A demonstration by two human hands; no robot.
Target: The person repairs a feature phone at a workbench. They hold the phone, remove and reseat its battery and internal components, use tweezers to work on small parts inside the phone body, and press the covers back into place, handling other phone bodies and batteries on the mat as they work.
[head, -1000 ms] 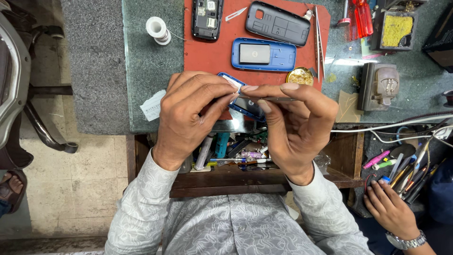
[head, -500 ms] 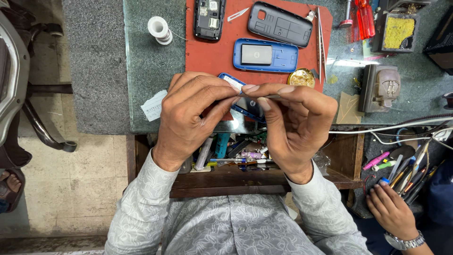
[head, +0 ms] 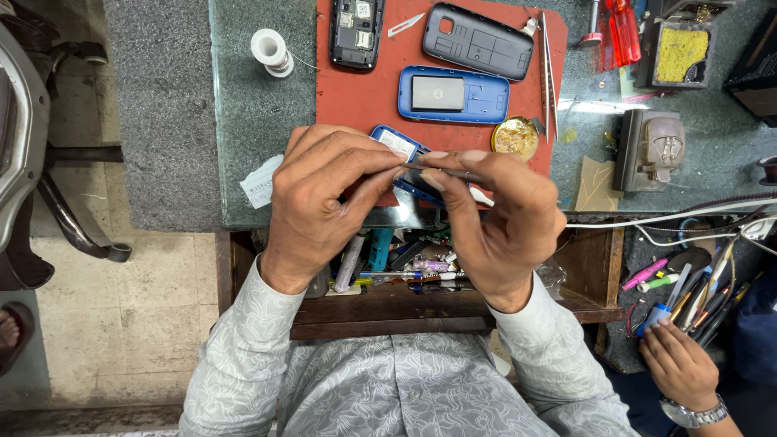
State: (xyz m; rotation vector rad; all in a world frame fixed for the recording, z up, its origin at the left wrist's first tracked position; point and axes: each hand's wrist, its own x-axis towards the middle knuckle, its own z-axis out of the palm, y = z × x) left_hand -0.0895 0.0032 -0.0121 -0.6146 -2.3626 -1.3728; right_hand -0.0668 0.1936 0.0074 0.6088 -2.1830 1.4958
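My left hand [head: 324, 202] and my right hand [head: 502, 226] meet over the near edge of a red mat [head: 364, 97]. Between them is a small blue phone piece [head: 396, 144], mostly hidden by the fingers; my left hand grips it. The fingertips of my right hand pinch a thin metal tool [head: 455, 171] laid across the piece. On the mat beyond lie a blue phone housing [head: 453, 93], a dark grey back cover [head: 477, 40] and a black phone body [head: 356, 32].
A solder spool [head: 269, 50] and paper slip [head: 261, 182] lie left of the mat. A gold tin [head: 515, 137], tweezers [head: 548, 73], red screwdriver [head: 619, 32], sponge tray [head: 678, 53] and holder [head: 651, 150] lie right. A tool-filled drawer [head: 405, 263] hangs open below. Another person's hand [head: 680, 364] is lower right.
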